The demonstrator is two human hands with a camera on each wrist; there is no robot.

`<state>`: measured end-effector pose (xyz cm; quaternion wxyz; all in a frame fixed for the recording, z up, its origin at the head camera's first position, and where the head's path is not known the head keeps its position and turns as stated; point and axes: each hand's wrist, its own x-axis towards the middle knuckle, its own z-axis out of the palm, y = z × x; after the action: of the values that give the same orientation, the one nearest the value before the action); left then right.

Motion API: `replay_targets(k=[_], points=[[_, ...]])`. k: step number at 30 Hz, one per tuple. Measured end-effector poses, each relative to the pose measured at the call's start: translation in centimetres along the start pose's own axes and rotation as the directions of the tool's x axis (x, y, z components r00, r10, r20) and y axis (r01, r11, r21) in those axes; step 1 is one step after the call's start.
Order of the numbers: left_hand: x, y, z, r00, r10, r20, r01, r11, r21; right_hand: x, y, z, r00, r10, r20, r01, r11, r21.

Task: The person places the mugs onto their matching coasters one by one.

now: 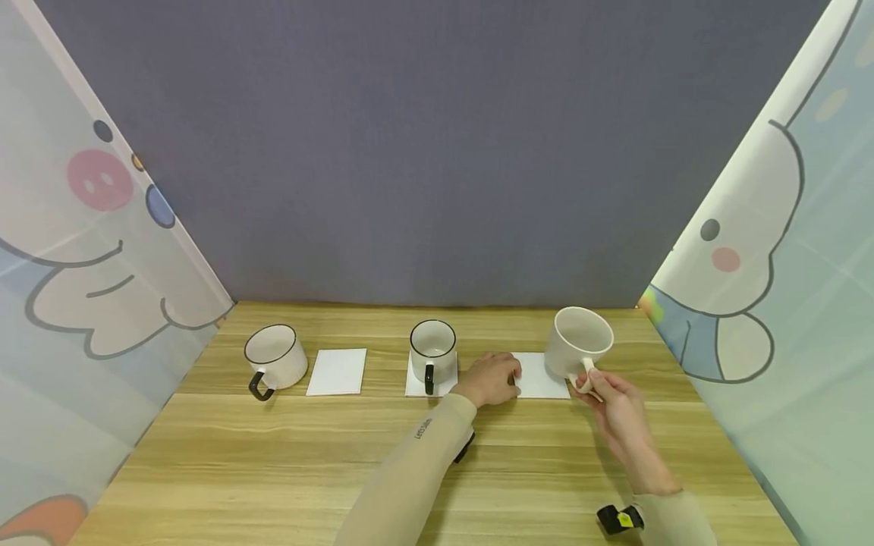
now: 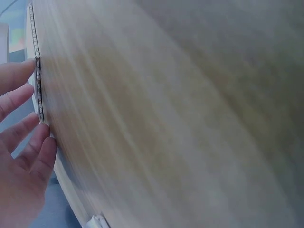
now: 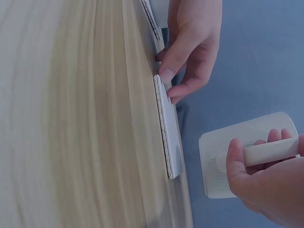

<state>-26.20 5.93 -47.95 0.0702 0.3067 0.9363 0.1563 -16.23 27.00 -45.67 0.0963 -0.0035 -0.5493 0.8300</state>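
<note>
My right hand (image 1: 620, 413) grips a plain white mug (image 1: 565, 356) by its handle, fingers curled round it. In the right wrist view the mug (image 3: 218, 171) hangs raised and apart from a square white coaster (image 3: 172, 133), whose layered edge shows. My left hand (image 1: 488, 379) touches the left side of that coaster (image 1: 536, 379) with its fingertips. In the left wrist view the left hand's fingers (image 2: 21, 135) are spread along the coaster's edge. Left of that hand, a white mug with black rim and handle (image 1: 437, 368) stands on another white coaster (image 1: 415, 387).
Farther left lies a third white coaster (image 1: 337, 371), beside a black-rimmed white mug (image 1: 280, 368) that stands directly on the wooden table (image 1: 273, 470). A grey panel (image 1: 437, 152) rises behind the table. Printed curtains (image 1: 799, 334) hang at both sides.
</note>
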Motion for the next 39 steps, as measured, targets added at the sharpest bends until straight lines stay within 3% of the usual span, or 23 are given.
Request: replay_targets(k=[39], points=[[-0.2, 0.1, 0.1, 1.0, -0.013, -0.017, 0.012, 1.0, -0.02, 0.3, 1.8, 2.9, 0.994, 0.099, -0.055, -0.105, 0.986, -0.13]])
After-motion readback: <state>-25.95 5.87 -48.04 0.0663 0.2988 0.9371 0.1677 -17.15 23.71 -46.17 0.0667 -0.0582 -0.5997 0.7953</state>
